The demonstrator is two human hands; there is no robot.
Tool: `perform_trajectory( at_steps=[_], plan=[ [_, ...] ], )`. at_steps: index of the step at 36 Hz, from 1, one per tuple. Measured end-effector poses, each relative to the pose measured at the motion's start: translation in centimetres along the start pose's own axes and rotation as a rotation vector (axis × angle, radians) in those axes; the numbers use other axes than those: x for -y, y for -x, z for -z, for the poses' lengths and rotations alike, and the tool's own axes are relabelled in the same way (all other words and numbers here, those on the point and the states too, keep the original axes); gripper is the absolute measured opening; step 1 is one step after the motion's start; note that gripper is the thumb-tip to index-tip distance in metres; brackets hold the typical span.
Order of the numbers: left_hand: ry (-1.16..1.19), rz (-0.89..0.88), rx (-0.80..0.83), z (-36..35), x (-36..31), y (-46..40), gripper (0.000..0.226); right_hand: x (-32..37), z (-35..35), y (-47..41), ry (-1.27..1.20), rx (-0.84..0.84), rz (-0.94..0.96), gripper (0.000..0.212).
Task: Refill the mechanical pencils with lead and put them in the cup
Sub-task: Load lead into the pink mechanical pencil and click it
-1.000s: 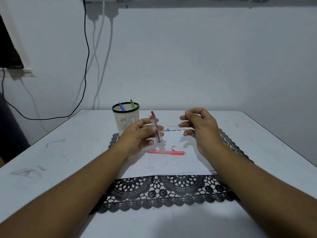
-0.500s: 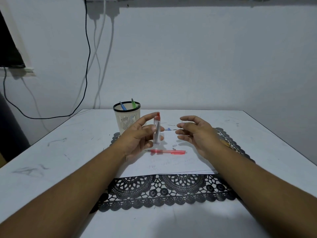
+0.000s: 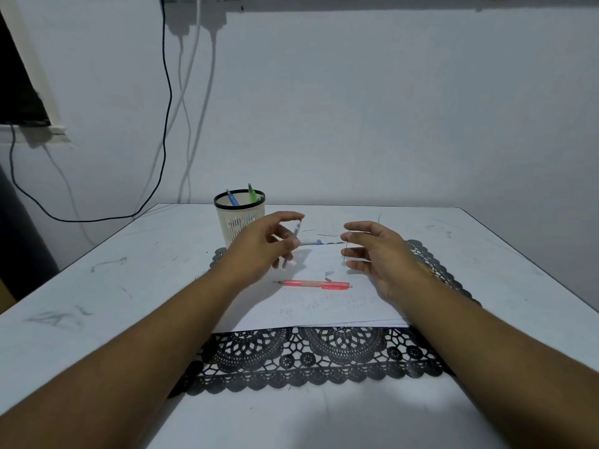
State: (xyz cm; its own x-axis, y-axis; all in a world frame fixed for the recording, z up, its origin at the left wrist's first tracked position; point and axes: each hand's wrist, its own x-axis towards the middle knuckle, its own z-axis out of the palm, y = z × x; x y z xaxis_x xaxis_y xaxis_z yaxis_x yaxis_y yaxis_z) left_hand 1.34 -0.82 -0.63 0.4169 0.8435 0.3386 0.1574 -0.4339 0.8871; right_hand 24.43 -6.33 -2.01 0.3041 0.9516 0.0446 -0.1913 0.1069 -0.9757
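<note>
My left hand (image 3: 262, 246) holds a slim clear lead tube (image 3: 297, 231), tilted, just right of the cup. My right hand (image 3: 381, 251) is level with it, a palm's width to the right, and pinches a thin dark lead (image 3: 345, 252) that hangs down from its fingertips. A pink mechanical pencil (image 3: 316, 284) lies crosswise on the white paper (image 3: 324, 306) below both hands, with two small loose pieces (image 3: 328, 273) beside it. The cream mesh cup (image 3: 240, 222) stands at the back left with a blue pencil (image 3: 232, 198) and a green pencil (image 3: 252, 192) in it.
A black lace mat (image 3: 311, 361) lies under the paper on the white table (image 3: 113, 286). Behind the hands lie a thin pen-like item with a blue part (image 3: 319, 242) and some loose leads (image 3: 327, 235). Cables hang down the wall at the left.
The left hand has tilted the tube, whose red cap no longer shows. The right hand has drawn away to the right and now has a thin lead at its fingertips.
</note>
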Motion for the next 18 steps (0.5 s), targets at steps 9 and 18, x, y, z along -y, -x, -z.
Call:
perform_trajectory(
  at_steps=[9,18],
  plan=[
    [-1.030,-0.113,-0.037,-2.6,0.8,-3.8,0.026,-0.4,0.2,-0.6,-0.001,-0.049,-0.024,0.015],
    [-1.261,-0.054,0.054,-4.0,2.7,-7.9,0.031,-0.7,0.8,-0.9,-0.081,-0.055,-0.047,0.015]
  ],
)
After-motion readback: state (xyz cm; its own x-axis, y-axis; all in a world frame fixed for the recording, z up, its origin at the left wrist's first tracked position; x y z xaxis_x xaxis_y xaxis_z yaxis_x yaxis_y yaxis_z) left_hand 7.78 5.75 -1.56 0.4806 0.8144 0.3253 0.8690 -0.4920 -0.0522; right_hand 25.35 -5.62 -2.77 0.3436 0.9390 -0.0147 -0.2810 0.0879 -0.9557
